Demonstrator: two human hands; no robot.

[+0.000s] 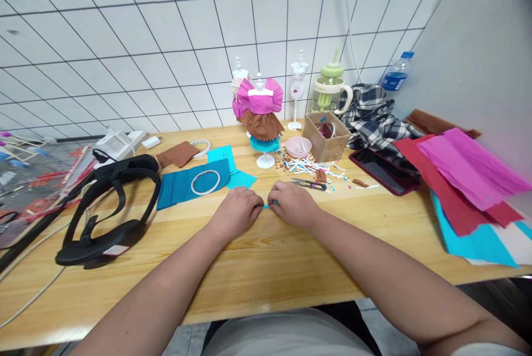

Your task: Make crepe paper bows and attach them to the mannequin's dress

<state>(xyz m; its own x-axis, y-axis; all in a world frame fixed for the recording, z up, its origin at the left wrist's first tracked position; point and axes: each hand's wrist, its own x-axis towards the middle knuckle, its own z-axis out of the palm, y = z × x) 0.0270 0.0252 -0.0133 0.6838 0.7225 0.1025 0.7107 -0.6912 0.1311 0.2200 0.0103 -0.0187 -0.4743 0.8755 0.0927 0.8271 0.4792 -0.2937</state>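
Observation:
A thin strip of blue paper stretches between my two hands, low over the wooden table. My left hand is closed, pinching one end. At the other end, my right hand is closed in a pinch too. Most of the strip is hidden by the fingers. Just beyond the right hand lie black-handled thread snips. Behind the hands stands a miniature dress form in a pink, brown and blue paper dress. Left of it are light blue paper pieces and a folded teal sheet with a tape roll on top.
A pink dish, paper scraps and a cardboard box stand at back right. Further right are a phone and coloured paper sheets. A black headset sits at left. A green-lidded cup is by the wall.

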